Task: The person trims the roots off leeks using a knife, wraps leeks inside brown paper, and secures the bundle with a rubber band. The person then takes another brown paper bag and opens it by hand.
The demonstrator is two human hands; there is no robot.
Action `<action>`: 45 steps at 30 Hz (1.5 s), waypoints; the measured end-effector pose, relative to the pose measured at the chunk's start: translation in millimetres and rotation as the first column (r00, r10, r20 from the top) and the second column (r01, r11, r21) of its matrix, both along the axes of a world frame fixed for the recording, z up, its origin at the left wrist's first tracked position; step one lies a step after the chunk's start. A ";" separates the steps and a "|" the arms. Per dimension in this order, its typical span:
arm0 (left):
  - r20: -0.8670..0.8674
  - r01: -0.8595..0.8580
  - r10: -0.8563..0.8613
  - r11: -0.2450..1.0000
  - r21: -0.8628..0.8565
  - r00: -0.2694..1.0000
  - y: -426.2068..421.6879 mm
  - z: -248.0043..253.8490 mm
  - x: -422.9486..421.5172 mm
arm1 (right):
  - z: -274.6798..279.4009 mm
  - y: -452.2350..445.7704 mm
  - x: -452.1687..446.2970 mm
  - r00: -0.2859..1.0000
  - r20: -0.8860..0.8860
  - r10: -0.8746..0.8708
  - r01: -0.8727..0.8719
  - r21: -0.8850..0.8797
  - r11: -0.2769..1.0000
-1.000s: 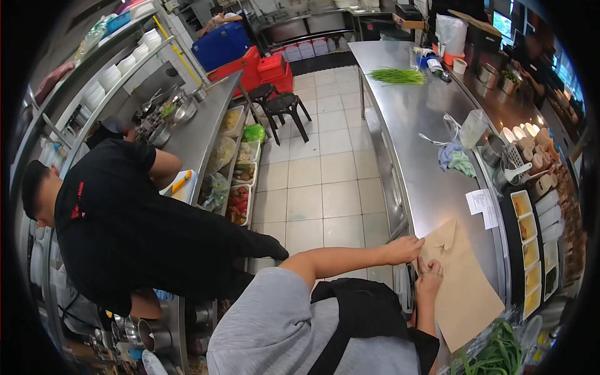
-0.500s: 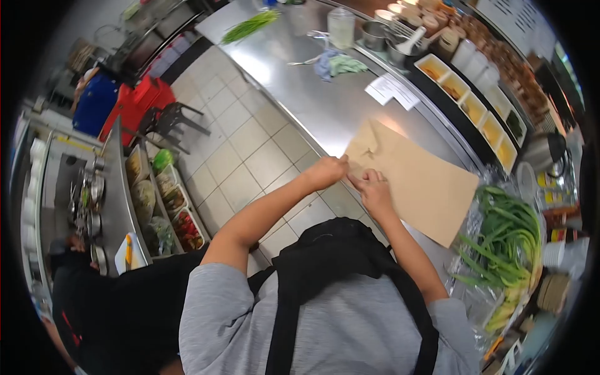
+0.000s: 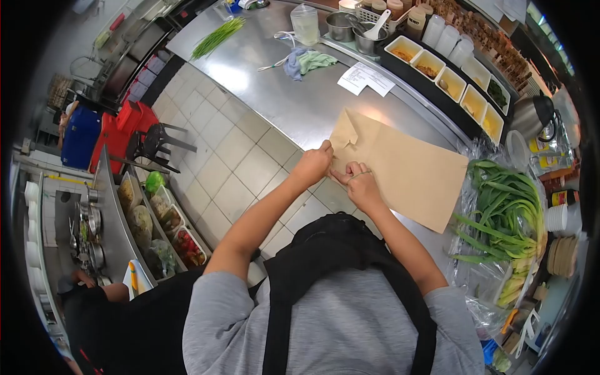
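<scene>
A brown paper bag (image 3: pixel 415 169) lies flat along the front edge of the steel counter (image 3: pixel 262 100). Its left end is partly folded and creased, with a raised flap. My left hand (image 3: pixel 314 165) pinches the bag's edge at that left end. Close beside it, my right hand (image 3: pixel 364 187) is closed on the near edge, fingers curled and pressing the paper at the fold. A bunch of leeks or large green onions (image 3: pixel 503 212) lies on clear plastic just right of the bag.
Behind the bag are a paper slip (image 3: pixel 365 79), cloths (image 3: pixel 312 61) and a row of sauce trays (image 3: pixel 450 84). Thin green chives (image 3: pixel 217 37) lie at the far end. A co-worker in black (image 3: pixel 134 319) stands at left beside vegetable containers (image 3: pixel 187 237).
The whole view has shifted slightly, so the counter and bag sit further left. Both hands stay at the bag's folded end; the fingers have moved only slightly.
</scene>
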State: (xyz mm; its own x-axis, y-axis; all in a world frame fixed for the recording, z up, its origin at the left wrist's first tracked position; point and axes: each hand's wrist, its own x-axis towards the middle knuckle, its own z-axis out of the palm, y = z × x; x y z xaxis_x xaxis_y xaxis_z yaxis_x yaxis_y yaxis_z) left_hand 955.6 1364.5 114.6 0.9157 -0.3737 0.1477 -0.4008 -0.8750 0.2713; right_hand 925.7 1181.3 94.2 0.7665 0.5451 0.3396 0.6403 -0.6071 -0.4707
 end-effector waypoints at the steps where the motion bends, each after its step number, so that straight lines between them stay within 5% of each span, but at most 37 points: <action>1: -0.002 0.008 -0.008 1.000 0.003 1.000 -2.9 -0.7 -2.0 | 0.6 0.5 -0.7 1.000 0.005 -0.006 0.006 0.017 1.000; 4: 0.019 -0.078 0.079 0.995 -0.061 0.997 -8.2 -3.2 -5.8 | 3.9 0.1 -0.8 0.999 0.046 -0.006 0.005 0.023 1.000; 6: 0.253 0.213 -0.186 0.974 -0.081 0.949 -4.5 -3.7 0.1 | 6.1 -0.5 -1.4 0.999 0.040 -0.005 0.005 0.015 1.000; 7: 0.254 0.214 -0.187 0.973 -0.083 0.949 -4.6 -6.1 2.1 | 6.6 -0.5 -1.1 0.999 0.036 -0.001 0.001 0.009 1.000; 10: 0.121 0.127 -0.128 0.992 0.016 0.984 -8.9 -8.4 5.8 | 2.3 0.4 -0.8 1.000 0.007 -0.008 0.007 0.025 1.000; 12: 0.062 -0.213 0.220 0.971 -0.107 0.974 -19.5 -9.3 10.6 | 1.5 0.4 -0.4 1.000 0.020 -0.015 0.015 0.021 1.000; 16: 0.179 -0.175 0.215 0.961 -0.215 0.960 -24.1 -8.4 11.7 | 3.4 -0.8 -2.0 1.000 0.004 -0.020 0.020 -0.059 0.998; 19: 0.221 0.044 -0.014 0.991 -0.130 0.975 -28.7 -10.7 11.1 | -1.1 -1.4 -1.0 0.999 0.028 -0.019 0.020 -0.037 0.999; 21: 0.170 -0.201 0.256 0.937 -0.287 0.952 -37.6 -15.6 13.3 | -1.5 -1.3 -1.1 1.000 0.012 -0.022 0.023 -0.021 1.000; 24: 0.071 -0.353 0.425 0.824 -0.443 0.902 -38.9 -21.7 15.4 | 0.8 -0.3 -0.6 1.000 -0.003 -0.021 0.021 0.026 0.999; 28: 0.161 -0.195 0.345 0.793 -0.577 0.925 -32.4 -28.4 15.4 | -1.9 -2.2 0.6 1.000 -0.028 -0.013 0.013 -0.016 1.000; 31: 0.163 -0.191 0.279 0.889 -0.416 0.946 -27.8 -25.7 11.1 | -2.3 -2.1 0.0 0.998 -0.056 -0.013 0.015 0.030 0.999; 33: -0.285 -0.502 0.489 0.400 -0.767 0.824 -27.2 -24.3 15.2 | 0.4 -0.1 -3.9 0.999 -0.024 -0.029 0.029 0.033 0.999; 37: 0.004 -0.286 0.491 0.515 -0.808 0.871 -14.8 -20.5 -4.9 | 8.5 -2.1 2.0 0.996 -0.084 0.014 -0.017 -0.033 0.999; 39: 0.250 -0.270 0.446 0.811 -0.519 0.859 -8.2 -19.2 -23.8 | 14.9 1.6 5.1 0.981 -0.177 -0.080 0.084 0.016 0.996; 40: -0.032 -0.405 0.470 0.722 -0.560 0.882 -3.7 -30.3 -29.9 | 17.9 3.5 7.7 0.948 -0.273 -0.165 0.187 0.054 0.981; 41: -0.031 -0.406 0.471 0.723 -0.560 0.882 1.9 -41.0 -27.8 | 17.7 3.1 11.3 0.948 -0.273 -0.164 0.185 0.056 0.981; 43: -0.533 -0.693 0.482 0.254 -0.675 0.696 9.0 -48.6 -23.5 | 18.5 1.7 18.5 0.951 -0.280 -0.130 0.129 -0.021 0.991; 45: -0.441 -0.600 0.495 0.220 -0.770 0.748 -1.0 -45.2 -25.4 | 21.9 2.1 20.5 0.944 -0.300 -0.136 0.130 -0.038 0.991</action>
State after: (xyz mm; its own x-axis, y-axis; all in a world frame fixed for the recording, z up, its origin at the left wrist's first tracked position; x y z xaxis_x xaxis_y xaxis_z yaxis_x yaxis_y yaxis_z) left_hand 930.3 1363.5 69.4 0.8672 0.4955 -0.0485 0.1476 -0.1628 0.9756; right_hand 946.2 1183.4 116.1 0.8976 0.4348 0.0729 0.3829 -0.6868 -0.6179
